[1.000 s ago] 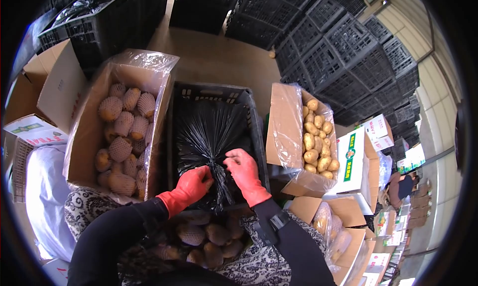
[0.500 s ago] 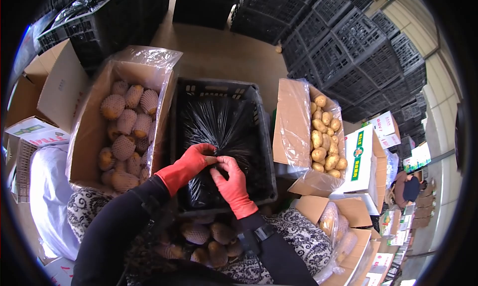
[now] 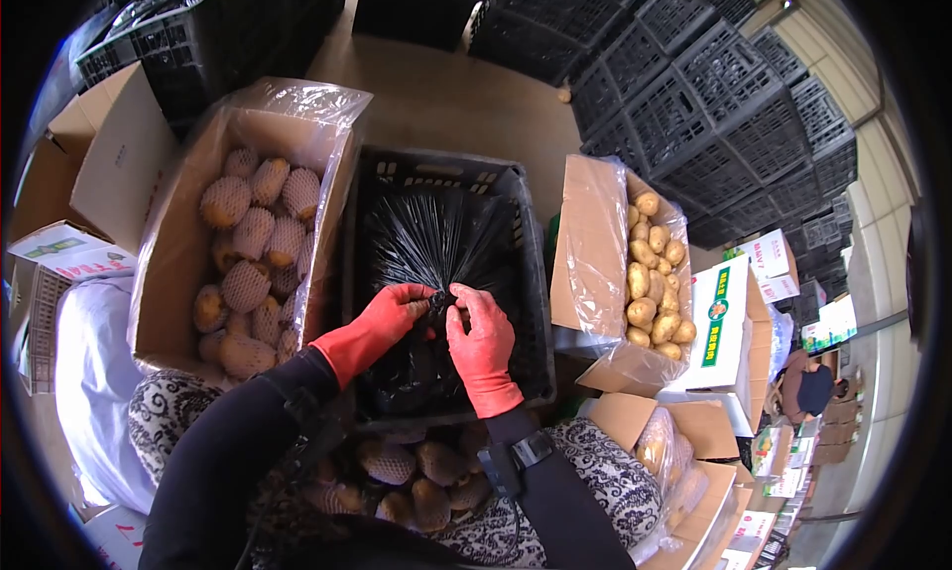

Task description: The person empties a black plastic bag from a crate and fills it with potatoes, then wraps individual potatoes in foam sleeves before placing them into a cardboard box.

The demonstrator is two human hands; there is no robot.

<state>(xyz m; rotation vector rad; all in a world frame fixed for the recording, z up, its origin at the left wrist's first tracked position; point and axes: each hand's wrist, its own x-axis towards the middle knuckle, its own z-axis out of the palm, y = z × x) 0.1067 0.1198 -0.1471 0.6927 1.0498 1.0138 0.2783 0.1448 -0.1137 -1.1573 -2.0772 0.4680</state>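
Note:
A black plastic bag lies inside a black plastic crate, its top gathered into a pleated neck. My left hand, in a red glove, pinches that neck between thumb and fingers. Just to its right, my right hand, also red-gloved, has thumb and forefinger closed on the twisted plastic. The fingertips of both hands meet near the neck, and the exact grip of the right one is partly hidden. What the bag contains cannot be seen.
Left of the crate stands a plastic-lined carton of potatoes in foam nets. To the right, another carton holds bare potatoes. More netted potatoes lie by my lap. Black crates are stacked behind; a person is far right.
My right hand has moved slightly right and turned more upright, opening a small gap from my left hand. The left hand keeps its pinch on the bag's neck. The view has shifted slightly.

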